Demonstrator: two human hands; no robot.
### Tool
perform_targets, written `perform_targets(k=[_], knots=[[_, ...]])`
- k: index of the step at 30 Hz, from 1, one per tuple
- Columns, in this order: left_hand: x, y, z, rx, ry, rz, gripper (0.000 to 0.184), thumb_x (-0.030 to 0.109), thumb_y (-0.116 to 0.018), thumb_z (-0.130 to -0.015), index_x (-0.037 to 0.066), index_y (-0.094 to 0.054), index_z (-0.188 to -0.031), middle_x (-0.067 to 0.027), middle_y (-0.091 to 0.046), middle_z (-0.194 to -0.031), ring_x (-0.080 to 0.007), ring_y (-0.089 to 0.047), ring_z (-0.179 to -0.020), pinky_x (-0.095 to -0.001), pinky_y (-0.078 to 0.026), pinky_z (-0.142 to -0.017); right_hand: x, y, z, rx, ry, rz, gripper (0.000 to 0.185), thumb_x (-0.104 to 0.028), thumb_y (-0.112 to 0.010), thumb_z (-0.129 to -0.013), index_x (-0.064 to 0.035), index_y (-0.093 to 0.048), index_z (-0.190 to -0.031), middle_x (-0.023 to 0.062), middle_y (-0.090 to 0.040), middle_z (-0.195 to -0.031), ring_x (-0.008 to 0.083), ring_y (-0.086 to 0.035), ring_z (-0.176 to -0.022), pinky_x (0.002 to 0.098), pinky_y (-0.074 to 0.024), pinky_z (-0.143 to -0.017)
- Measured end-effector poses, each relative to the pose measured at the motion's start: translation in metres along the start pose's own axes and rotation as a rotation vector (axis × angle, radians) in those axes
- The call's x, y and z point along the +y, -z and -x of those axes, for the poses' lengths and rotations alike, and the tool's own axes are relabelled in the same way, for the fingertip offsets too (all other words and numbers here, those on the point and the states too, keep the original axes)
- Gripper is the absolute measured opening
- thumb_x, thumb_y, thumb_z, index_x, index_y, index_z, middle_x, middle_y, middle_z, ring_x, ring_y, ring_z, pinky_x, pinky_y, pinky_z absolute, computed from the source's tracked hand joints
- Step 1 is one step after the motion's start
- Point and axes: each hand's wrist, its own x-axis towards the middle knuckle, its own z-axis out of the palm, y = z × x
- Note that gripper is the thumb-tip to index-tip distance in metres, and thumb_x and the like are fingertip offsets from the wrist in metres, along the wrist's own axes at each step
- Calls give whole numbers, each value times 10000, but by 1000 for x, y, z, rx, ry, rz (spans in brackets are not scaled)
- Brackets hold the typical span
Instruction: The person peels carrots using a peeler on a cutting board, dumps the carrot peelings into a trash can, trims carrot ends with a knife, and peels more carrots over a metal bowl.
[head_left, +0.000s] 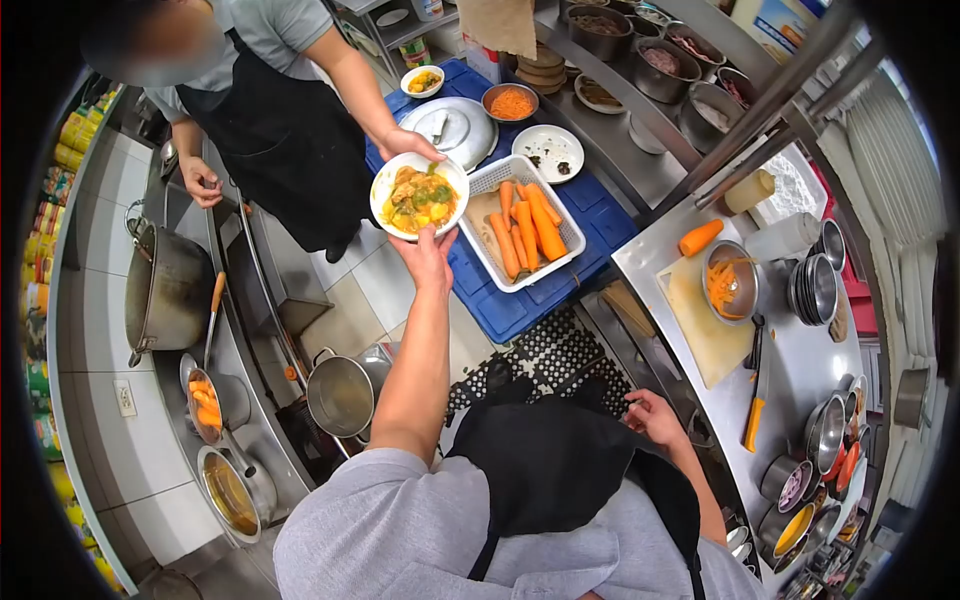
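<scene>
My left hand (pixel 428 262) is stretched forward and grips the near rim of a white bowl (pixel 419 196) of yellow and orange food with green pieces. A co-worker in a black apron (pixel 290 150) has one hand on the far rim of the same bowl. Just right of it, a white basket (pixel 575 238) of peeled carrots (pixel 528 230) rests on a blue lid or crate (pixel 500 315). My right hand (pixel 657 418) hangs low beside the steel counter, fingers curled; whether they hold anything is too small to tell.
The steel counter (pixel 790 375) on the right bears a cutting board (pixel 700 310), an orange-handled knife (pixel 758 405) and metal bowls. A large pot (pixel 172 290) and smaller pans stand at the left. Behind the basket are a metal lid (pixel 460 135) and a white plate (pixel 549 150).
</scene>
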Motion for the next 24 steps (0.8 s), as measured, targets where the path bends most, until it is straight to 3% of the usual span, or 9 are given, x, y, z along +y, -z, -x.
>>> perform_targets(k=[8,11,12,15,16,19,20,23,24], knots=[[83,48,45,-276,161,-219,748,-74,-466,-784,139,-192,-1446,-145,-448,-1376,-282,-631,-1113,-395,-624,-768,-14,-53,-19,63,12,51,289,-131,-538,-986,-35,-539,-1258,55,-660,-843,123,-617,-674,281,-518,-617],[76,47,58,-388,222,-245,725,-69,-471,-772,125,-246,-1433,-128,-481,-1325,-251,-627,-1107,-363,-620,-772,-6,-57,-9,143,16,44,282,-129,-536,-988,-30,-549,-1252,49,-654,-837,121,-612,-666,279,-514,-612],[69,41,64,-419,235,-260,725,-54,-495,-754,103,-279,-1428,-114,-501,-1286,-203,-620,-1079,-309,-596,-763,-8,-63,-4,182,21,-8,242,-101,-524,-991,-33,-578,-1217,33,-645,-819,103,-592,-654,265,-504,-592],[29,36,73,-677,351,-378,742,-43,-517,-739,91,-286,-1432,-100,-515,-1261,-170,-607,-1060,-262,-563,-751,-24,-85,15,238,63,-211,227,-116,-504,-1012,-32,-586,-1206,38,-653,-852,93,-600,-695,253,-522,-624],[20,23,88,-720,424,-360,756,-33,-529,-736,57,-288,-1447,-99,-515,-1287,-179,-568,-1138,-288,-523,-880,-25,-91,19,231,126,-268,227,-132,-506,-1018,-34,-586,-1207,45,-660,-868,99,-614,-710,252,-528,-638],[-16,-6,136,-962,463,-354,768,-37,-521,-731,25,-290,-1461,-112,-500,-1335,-206,-515,-1232,-331,-438,-1039,-41,-104,36,262,258,-448,257,-185,-517,-1032,-46,-557,-1244,74,-673,-975,134,-661,-766,265,-549,-667],[-21,-17,154,-1054,501,-375,784,-51,-514,-722,1,-290,-1471,-131,-474,-1382,-222,-465,-1300,-343,-346,-1121,-45,-104,42,286,298,-582,251,-193,-519,-1032,-52,-540,-1239,83,-668,-1012,147,-670,-777,275,-555,-668],[-39,-37,211,-1198,636,-433,826,-78,-502,-715,10,-262,-1501,-126,-454,-1407,-224,-443,-1330,-336,-350,-1117,-29,-95,61,407,390,-827,217,-217,-540,-1027,-69,-505,-1182,100,-651,-1094,171,-682,-793,296,-567,-676],[-45,-41,228,-1239,685,-461,835,-80,-502,-718,13,-251,-1508,-124,-451,-1412,-222,-442,-1334,-334,-355,-1114,-14,-89,69,452,381,-874,232,-232,-565,-1010,-74,-514,-1172,105,-675,-1050,196,-706,-835,297,-583,-693]])
